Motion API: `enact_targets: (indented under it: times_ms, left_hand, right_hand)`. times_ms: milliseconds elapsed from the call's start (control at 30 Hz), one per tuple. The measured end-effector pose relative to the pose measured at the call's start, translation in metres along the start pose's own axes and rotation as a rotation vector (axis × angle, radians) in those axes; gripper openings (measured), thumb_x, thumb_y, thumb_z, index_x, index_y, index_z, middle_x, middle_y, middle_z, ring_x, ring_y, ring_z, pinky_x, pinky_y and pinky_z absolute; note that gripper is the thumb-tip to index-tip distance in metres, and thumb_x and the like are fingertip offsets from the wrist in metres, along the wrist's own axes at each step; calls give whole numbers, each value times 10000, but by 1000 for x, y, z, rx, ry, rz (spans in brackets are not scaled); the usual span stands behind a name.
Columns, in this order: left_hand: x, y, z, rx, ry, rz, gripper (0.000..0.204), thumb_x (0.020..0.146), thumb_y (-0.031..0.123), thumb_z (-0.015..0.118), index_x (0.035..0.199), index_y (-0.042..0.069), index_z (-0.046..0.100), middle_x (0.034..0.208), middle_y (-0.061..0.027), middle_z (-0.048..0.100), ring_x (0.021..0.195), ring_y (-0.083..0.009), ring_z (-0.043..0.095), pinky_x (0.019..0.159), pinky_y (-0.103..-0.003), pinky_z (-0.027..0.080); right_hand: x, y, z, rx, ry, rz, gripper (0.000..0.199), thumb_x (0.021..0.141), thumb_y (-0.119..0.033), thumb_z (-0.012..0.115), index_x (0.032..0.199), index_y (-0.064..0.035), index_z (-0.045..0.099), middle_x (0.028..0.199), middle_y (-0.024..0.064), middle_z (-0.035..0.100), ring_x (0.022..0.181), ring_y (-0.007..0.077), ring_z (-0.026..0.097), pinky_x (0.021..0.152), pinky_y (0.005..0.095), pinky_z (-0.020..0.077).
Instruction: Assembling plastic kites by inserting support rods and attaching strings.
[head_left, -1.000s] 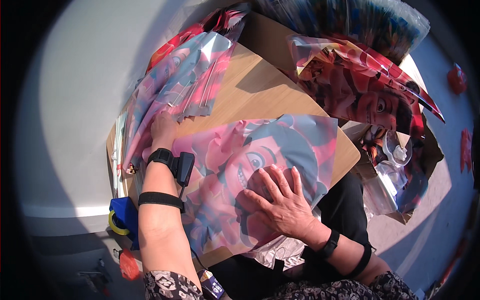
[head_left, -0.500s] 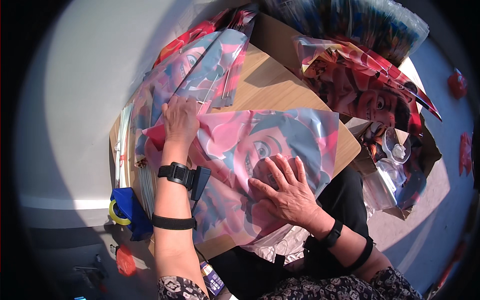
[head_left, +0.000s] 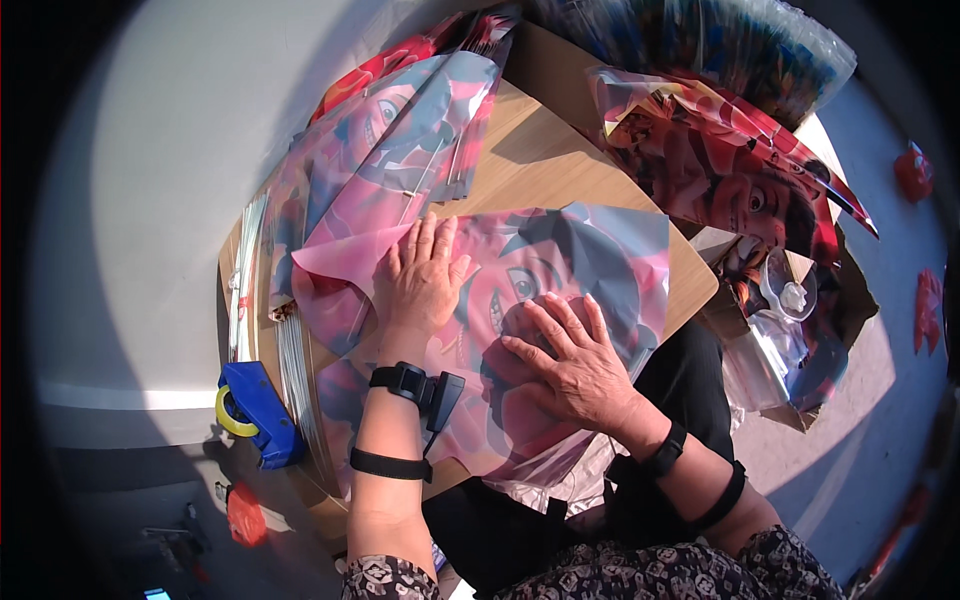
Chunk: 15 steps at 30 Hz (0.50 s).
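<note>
Both hands are lying flat on a printed plastic sheet showing a cartoon face, spread across the middle of the wooden tabletop. The left hand is pressing farther right on the sheet than half a second ago — fingers together. The right hand is staying put near the sheet's near edge, fingers spread apart. More printed sheets are piling up at the far left. A blue tool is sitting at the near left — its shape is hard to make out.
</note>
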<state>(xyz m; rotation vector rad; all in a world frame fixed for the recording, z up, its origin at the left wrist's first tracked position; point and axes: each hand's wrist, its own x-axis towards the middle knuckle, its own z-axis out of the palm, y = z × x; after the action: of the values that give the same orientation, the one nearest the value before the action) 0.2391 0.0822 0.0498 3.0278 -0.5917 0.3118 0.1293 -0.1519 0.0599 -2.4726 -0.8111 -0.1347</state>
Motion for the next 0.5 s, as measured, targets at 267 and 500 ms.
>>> enact_targets:
  times_ms: [267,500]
  left_hand:
    - [22,-5,-26,-20,-13,-21,559,816,144,657,1336,103,458,1434,-82,407,1386,-277,288,1077,-550,266]
    - [48,-2,-34,-89,55,-26,147,726,55,642,826,66,536,896,-80,612,1017,-313,553,928,-472,389]
  right_hand:
    - [0,5,-2,4,-5,27,607,778,-441,658,1312,-181,530,1440,141,386,1371,328,305,1134,557,133]
    - [2,-2,-2,6,14,16,617,783,-446,652,1310,-151,523,1438,171,379,1374,336,301,1136,547,136]
